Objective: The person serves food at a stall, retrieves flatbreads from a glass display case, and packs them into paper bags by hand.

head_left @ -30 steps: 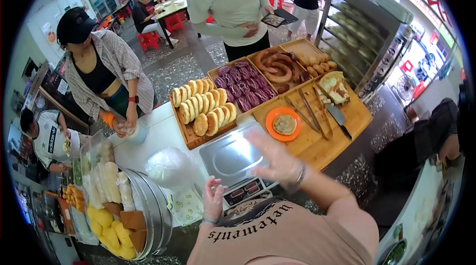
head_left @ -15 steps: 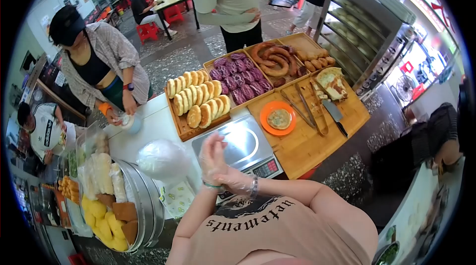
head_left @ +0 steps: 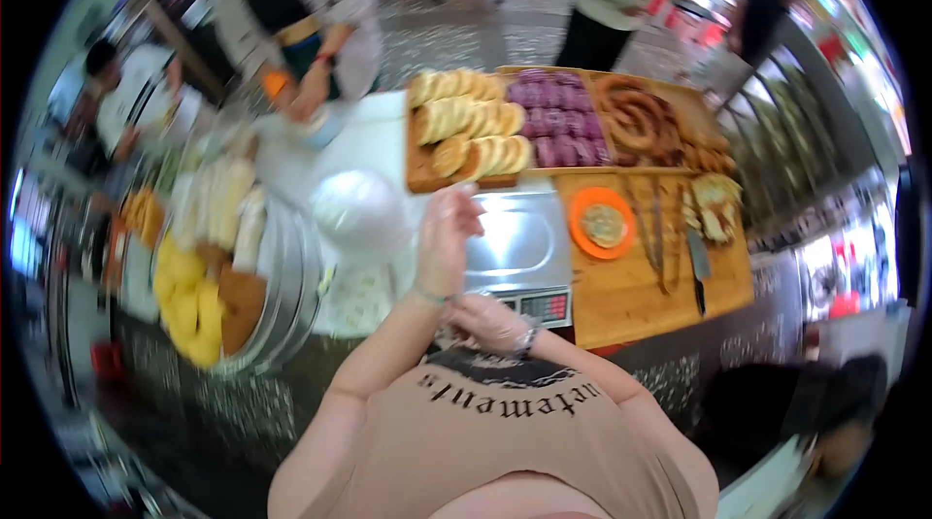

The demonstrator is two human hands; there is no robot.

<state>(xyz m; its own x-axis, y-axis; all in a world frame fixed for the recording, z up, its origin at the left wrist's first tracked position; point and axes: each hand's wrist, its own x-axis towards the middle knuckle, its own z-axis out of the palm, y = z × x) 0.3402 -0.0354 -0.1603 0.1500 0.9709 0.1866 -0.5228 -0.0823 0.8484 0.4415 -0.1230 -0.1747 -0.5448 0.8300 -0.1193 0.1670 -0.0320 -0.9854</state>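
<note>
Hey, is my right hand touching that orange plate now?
Apart. The head view shows the right hand by the left wrist, with part of the scale and bare wooden board visible between it and the orange plate.

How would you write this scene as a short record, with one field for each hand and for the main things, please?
left hand: raised near the scale, nothing seen in it
right hand: at the left wrist, in a clear glove
wooden board: right of the scale
orange plate: on the board, under one round flat pastry
knife: on the board, right of the plate
</note>
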